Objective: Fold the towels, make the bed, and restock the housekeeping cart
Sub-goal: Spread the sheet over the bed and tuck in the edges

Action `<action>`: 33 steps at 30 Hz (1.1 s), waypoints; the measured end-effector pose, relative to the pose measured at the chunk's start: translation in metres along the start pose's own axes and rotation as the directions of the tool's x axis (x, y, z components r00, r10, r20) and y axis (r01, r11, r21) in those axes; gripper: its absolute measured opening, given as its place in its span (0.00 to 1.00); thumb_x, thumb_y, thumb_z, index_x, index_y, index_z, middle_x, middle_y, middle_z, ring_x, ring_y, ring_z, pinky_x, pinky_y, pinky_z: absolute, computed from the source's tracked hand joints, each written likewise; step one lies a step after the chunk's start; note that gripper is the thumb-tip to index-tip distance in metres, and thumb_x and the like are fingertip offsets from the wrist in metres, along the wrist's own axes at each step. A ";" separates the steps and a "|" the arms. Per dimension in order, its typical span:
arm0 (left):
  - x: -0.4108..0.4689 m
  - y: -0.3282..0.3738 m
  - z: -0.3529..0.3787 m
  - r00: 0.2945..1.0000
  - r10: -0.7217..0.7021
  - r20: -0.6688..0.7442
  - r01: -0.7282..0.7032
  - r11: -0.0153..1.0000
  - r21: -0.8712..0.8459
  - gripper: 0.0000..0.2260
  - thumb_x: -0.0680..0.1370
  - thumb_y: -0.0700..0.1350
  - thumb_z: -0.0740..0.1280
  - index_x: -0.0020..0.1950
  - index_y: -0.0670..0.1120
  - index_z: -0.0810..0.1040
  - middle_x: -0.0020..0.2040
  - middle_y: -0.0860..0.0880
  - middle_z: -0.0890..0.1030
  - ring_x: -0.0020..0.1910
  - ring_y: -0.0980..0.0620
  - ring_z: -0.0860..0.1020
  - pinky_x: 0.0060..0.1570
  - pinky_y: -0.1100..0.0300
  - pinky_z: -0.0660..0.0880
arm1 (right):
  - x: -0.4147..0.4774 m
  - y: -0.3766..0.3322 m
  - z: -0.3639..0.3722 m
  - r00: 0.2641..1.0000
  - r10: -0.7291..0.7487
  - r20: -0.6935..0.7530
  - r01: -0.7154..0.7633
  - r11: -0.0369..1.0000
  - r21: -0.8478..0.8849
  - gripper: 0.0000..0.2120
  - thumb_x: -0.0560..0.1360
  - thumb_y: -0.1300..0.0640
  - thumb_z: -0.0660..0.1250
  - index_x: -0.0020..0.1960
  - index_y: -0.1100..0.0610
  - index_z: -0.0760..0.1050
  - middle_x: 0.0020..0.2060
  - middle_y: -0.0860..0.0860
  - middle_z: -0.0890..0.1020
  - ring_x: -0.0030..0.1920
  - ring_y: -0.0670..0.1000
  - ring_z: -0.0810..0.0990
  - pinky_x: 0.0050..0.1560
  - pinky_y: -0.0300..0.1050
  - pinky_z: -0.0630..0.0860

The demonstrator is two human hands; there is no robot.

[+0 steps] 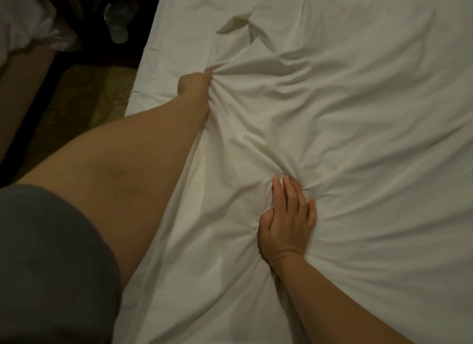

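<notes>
**Operator:** How did my hold look at that point?

**Coach:** Your left hand (198, 87) was clenched on a bunch of the white sheet (358, 113), close to the left edge of the bed (143, 87). Your right hand (289, 215) lay nearer to you with its fingers almost straight, pressing flat on the cloth. I couldn't tell whether its thumb had caught a fold.

**Operator:** And the sheet itself?

**Coach:** It covered the mattress from near to far. Creases fanned out from both your hands, and a small turned-up flap (235, 24) sat at the far side. The right part lay smoother.

**Operator:** What would have made the step cleaner?

**Coach:** I judged the step to be tensioning the sheet toward the left side. You'd have done best to pull low and evenly along the surface. Then you could have swept the flat hand outward, so the creases ran out instead of bunching.
</notes>
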State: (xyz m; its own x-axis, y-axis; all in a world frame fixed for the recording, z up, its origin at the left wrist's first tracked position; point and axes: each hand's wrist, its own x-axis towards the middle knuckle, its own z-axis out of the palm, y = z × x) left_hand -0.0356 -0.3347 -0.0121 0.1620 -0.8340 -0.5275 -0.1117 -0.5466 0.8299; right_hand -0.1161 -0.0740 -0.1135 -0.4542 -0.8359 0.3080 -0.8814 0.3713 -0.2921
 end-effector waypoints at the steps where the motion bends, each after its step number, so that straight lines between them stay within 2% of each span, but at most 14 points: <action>1: 0.007 -0.004 -0.002 0.999 -0.039 -0.010 0.039 0.996 -0.078 0.21 0.76 0.50 0.68 0.64 0.38 0.74 0.60 0.41 0.78 0.58 0.41 0.77 0.58 0.49 0.75 | 0.001 0.000 0.001 1.000 0.005 -0.007 -0.005 1.000 0.000 0.28 0.69 0.54 0.53 0.69 0.52 0.64 0.67 0.54 0.74 0.68 0.51 0.66 0.68 0.53 0.56; 3: 0.017 -0.009 -0.004 0.996 -0.088 0.015 0.089 0.985 -0.147 0.20 0.74 0.47 0.71 0.61 0.37 0.76 0.55 0.42 0.80 0.52 0.43 0.79 0.56 0.48 0.76 | 0.001 -0.001 0.001 1.000 0.010 -0.029 -0.010 1.000 0.001 0.28 0.68 0.54 0.54 0.69 0.52 0.65 0.66 0.53 0.75 0.67 0.51 0.67 0.67 0.53 0.56; 6: 0.025 -0.013 -0.003 0.994 -0.105 0.024 0.108 0.982 -0.152 0.20 0.73 0.43 0.72 0.61 0.36 0.76 0.54 0.40 0.80 0.52 0.42 0.79 0.56 0.46 0.76 | 0.005 -0.004 -0.004 0.997 -0.022 -0.076 0.023 1.000 0.014 0.25 0.67 0.53 0.55 0.63 0.53 0.72 0.60 0.54 0.78 0.61 0.54 0.72 0.64 0.53 0.60; 8: 0.029 -0.016 -0.002 0.994 -0.107 0.033 0.111 0.978 -0.175 0.19 0.73 0.42 0.71 0.60 0.35 0.75 0.53 0.41 0.80 0.51 0.43 0.79 0.56 0.48 0.76 | 0.035 -0.003 -0.005 0.995 -0.042 -0.094 0.044 0.999 0.020 0.16 0.66 0.53 0.57 0.50 0.55 0.76 0.47 0.55 0.80 0.48 0.58 0.76 0.56 0.52 0.64; 10: 0.035 -0.021 -0.004 0.990 -0.121 0.068 0.132 0.970 -0.202 0.18 0.74 0.42 0.71 0.60 0.35 0.76 0.54 0.41 0.80 0.51 0.44 0.79 0.57 0.50 0.75 | 0.087 -0.006 0.000 0.993 0.005 -0.119 -0.006 1.000 -0.007 0.09 0.66 0.53 0.57 0.40 0.55 0.73 0.38 0.55 0.77 0.40 0.58 0.76 0.46 0.51 0.63; 13: 0.049 -0.027 -0.006 0.987 -0.133 0.095 0.151 0.964 -0.220 0.16 0.74 0.43 0.70 0.59 0.37 0.77 0.54 0.42 0.81 0.52 0.43 0.79 0.57 0.49 0.75 | 0.160 -0.018 0.023 0.983 0.121 -0.139 -0.130 0.990 -0.057 0.13 0.67 0.51 0.54 0.40 0.57 0.73 0.39 0.57 0.76 0.40 0.59 0.76 0.42 0.50 0.67; 17: 0.067 -0.033 -0.002 0.976 -0.167 0.138 0.200 0.941 -0.275 0.14 0.72 0.44 0.71 0.53 0.39 0.79 0.50 0.43 0.82 0.49 0.42 0.79 0.54 0.48 0.76 | 0.188 -0.025 0.057 0.986 0.114 -0.123 -0.123 0.990 -0.074 0.14 0.67 0.51 0.54 0.39 0.60 0.72 0.36 0.59 0.76 0.36 0.59 0.76 0.38 0.49 0.71; 20: 0.075 -0.026 0.005 0.987 -0.100 0.124 0.126 0.968 -0.217 0.16 0.67 0.48 0.71 0.51 0.40 0.81 0.49 0.43 0.83 0.49 0.42 0.80 0.57 0.47 0.76 | 0.194 -0.023 0.063 0.981 0.092 -0.173 -0.108 0.991 -0.084 0.13 0.65 0.52 0.55 0.37 0.60 0.72 0.34 0.59 0.76 0.34 0.59 0.76 0.35 0.48 0.71; 22: 0.069 -0.009 0.012 0.971 -0.060 0.232 0.110 0.972 -0.207 0.10 0.72 0.46 0.68 0.48 0.40 0.81 0.43 0.44 0.84 0.42 0.45 0.81 0.47 0.54 0.79 | 0.194 -0.022 0.064 0.978 0.085 -0.193 -0.101 0.992 -0.075 0.13 0.65 0.52 0.55 0.37 0.60 0.73 0.34 0.58 0.76 0.34 0.59 0.76 0.35 0.48 0.71; 24: 0.065 0.009 0.018 0.927 -0.022 0.375 0.099 0.977 -0.188 0.10 0.77 0.49 0.65 0.48 0.43 0.80 0.39 0.47 0.83 0.38 0.48 0.80 0.38 0.60 0.77 | 0.193 -0.021 0.066 0.976 0.088 -0.200 -0.102 0.993 -0.060 0.13 0.65 0.52 0.56 0.37 0.60 0.73 0.33 0.58 0.76 0.34 0.59 0.76 0.36 0.48 0.71; 27: 0.066 0.037 0.029 0.880 0.100 0.465 -0.070 0.994 -0.080 0.21 0.76 0.56 0.66 0.63 0.44 0.75 0.53 0.49 0.79 0.49 0.50 0.79 0.46 0.59 0.75 | 0.192 -0.019 0.068 0.972 0.083 -0.219 -0.093 0.995 -0.040 0.14 0.65 0.52 0.55 0.38 0.61 0.74 0.34 0.58 0.75 0.34 0.59 0.76 0.36 0.49 0.71; 29: 0.068 0.054 0.042 0.884 0.186 0.428 -0.268 0.953 0.139 0.23 0.74 0.56 0.70 0.63 0.43 0.76 0.56 0.48 0.79 0.53 0.49 0.78 0.47 0.59 0.75 | 0.191 -0.018 0.069 0.967 0.074 -0.243 -0.084 0.996 -0.033 0.14 0.65 0.52 0.55 0.37 0.61 0.74 0.33 0.58 0.75 0.34 0.59 0.76 0.36 0.49 0.71; 31: 0.070 0.062 0.058 0.883 0.283 0.375 -0.418 0.836 0.354 0.21 0.74 0.53 0.70 0.60 0.41 0.78 0.56 0.45 0.79 0.56 0.46 0.77 0.55 0.54 0.75 | 0.190 -0.016 0.071 0.963 0.068 -0.260 -0.080 0.996 -0.036 0.13 0.65 0.53 0.55 0.36 0.60 0.74 0.32 0.57 0.75 0.33 0.59 0.75 0.35 0.48 0.71; 33: 0.074 0.064 0.071 0.900 0.304 0.312 -0.409 0.834 0.370 0.19 0.75 0.53 0.69 0.59 0.40 0.79 0.56 0.43 0.80 0.57 0.44 0.78 0.59 0.52 0.74 | 0.191 -0.016 0.073 0.964 0.070 -0.256 -0.081 0.996 -0.034 0.13 0.65 0.52 0.55 0.36 0.60 0.74 0.32 0.57 0.75 0.33 0.58 0.75 0.35 0.48 0.71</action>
State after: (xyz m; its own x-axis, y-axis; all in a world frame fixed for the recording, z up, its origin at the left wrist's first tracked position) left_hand -0.1000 -0.4372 -0.0106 -0.1937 -0.9404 -0.2795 -0.5219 -0.1424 0.8410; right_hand -0.1798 -0.2690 -0.1158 -0.5327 -0.6769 0.5080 -0.8455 0.4514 -0.2853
